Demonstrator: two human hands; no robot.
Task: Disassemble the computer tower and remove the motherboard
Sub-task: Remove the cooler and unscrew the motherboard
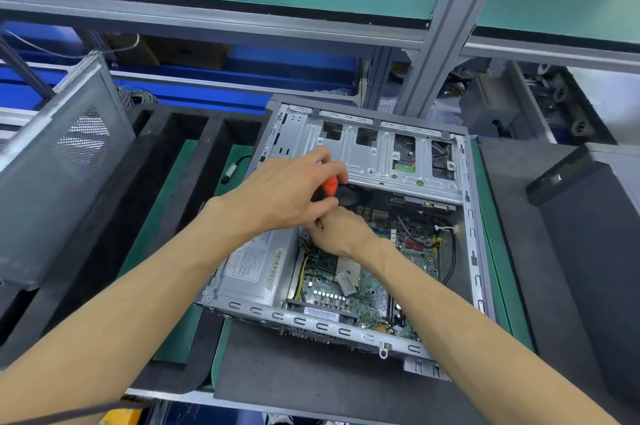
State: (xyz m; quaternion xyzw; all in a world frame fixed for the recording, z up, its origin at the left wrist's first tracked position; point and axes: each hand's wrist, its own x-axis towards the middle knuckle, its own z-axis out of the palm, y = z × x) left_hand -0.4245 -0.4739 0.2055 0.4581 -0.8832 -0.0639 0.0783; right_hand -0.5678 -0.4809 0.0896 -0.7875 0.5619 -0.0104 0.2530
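Orange handle of a screwdriver (329, 186) shows between the curled fingers of the left hand (287, 196), which grips it from above — the shaft is hidden. Right hand (341, 232) sits just under the left, touching it, fingers curled down inside the computer tower (471, 216); what it holds, if anything, I cannot tell. Tower lies on its side, open, beneath both hands. Motherboard (363, 289) is in the case, below and right of the right wrist. Power supply (249, 268) lies under the left forearm. Drive cage (381, 154) beyond the hands. Detached side panel (62, 175) stands well left of the left arm.
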